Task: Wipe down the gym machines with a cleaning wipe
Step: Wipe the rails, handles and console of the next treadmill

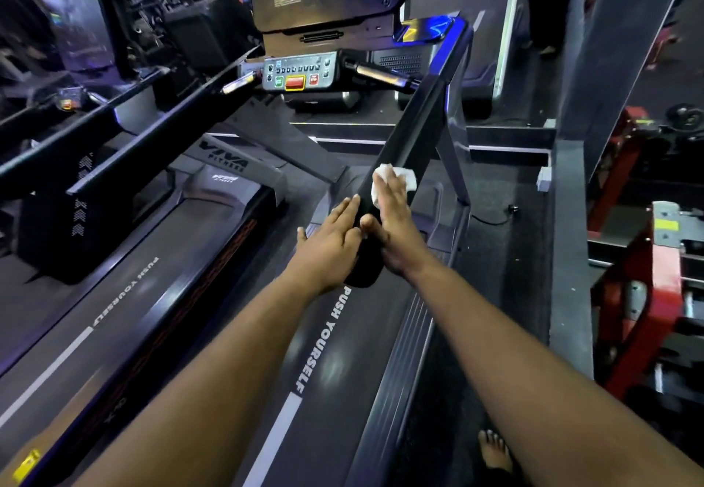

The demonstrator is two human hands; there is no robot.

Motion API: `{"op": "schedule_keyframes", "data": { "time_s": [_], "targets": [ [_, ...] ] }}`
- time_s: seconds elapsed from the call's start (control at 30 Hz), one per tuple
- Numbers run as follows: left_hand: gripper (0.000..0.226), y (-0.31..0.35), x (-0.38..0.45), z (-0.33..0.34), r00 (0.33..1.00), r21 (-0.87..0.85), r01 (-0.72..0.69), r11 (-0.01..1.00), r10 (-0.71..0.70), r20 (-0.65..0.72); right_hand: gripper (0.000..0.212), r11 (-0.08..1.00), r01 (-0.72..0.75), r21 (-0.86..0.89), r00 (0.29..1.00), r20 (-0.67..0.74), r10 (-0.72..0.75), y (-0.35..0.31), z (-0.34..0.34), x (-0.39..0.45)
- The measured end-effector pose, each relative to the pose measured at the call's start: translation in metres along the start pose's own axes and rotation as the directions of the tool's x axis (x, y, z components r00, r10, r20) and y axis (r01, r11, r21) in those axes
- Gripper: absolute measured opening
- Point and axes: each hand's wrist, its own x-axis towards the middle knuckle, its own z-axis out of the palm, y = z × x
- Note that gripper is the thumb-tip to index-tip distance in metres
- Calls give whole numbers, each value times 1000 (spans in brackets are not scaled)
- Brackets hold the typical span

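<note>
item: wipe (396, 178), white, thin, crumpled at its far edge, lying across the top of the rail (413, 136) at about 12 o'clock from my right hand (396, 231). i judge it light, soft and limp, likely damp, so it will bunch or slide off if not pinned; best worked under a flat palm or pinched at a corner that sticks out past the fingertips.

item: rail, black, smooth, stiff, sloping up toward the console (301, 73) at 11 o'clock. i judge it fixed and able to take firm pressure; the gloss suggests a slick face.

hands: my right hand lies flat, fingers straight, pressing the wipe onto the rail. my left hand (331, 239) rests flat with straight fingers against the rail's near side at 9 o'clock from the right, holding nothing.

also present: belt (335, 353) printed "push yourself", below the rail; a second treadmill (125, 277) at 9 o'clock.
</note>
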Motion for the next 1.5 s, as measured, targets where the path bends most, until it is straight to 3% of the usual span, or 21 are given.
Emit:
{"op": "schedule_keyframes", "data": {
  "time_s": [0.2,0.37,0.6,0.77,0.97,1.03,1.17,1.27,1.37,1.5],
  "targets": [
    [61,12,10,-3,998,-5,54,999,-54,21,133,997,39,64,991,125,-47,-2,8,-32],
    [57,12,16,-2,998,42,63,997,-63,2,125,996,-3,94,1000,-11,4,9,-4,14],
    [64,10,26,0,999,77,42,996,-44,27,116,980,66,186,996,-72,-53,12,34,-34],
    [63,17,28,-1,999,149,30,988,-34,23,123,952,-151,267,973,-133,191,29,14,2],
    [66,18,38,-1,998,141,27,990,-35,55,120,959,-63,276,995,-52,80,10,34,-36],
    [65,20,43,-2,998,140,26,990,-32,45,114,965,-48,259,993,-92,74,24,30,-27],
    [65,26,51,-1,999,174,19,985,-26,41,123,916,-242,319,952,-104,288,41,12,3],
    [66,26,57,-1,999,167,17,986,-26,48,116,965,-183,188,973,-107,205,35,23,-9],
    [65,27,65,-2,998,152,3,988,-12,59,120,979,-108,171,988,-91,125,31,22,-12],
    [61,32,81,-3,998,75,7,997,-11,63,127,993,-38,115,987,-148,55,42,-13,47]
  ]
}}
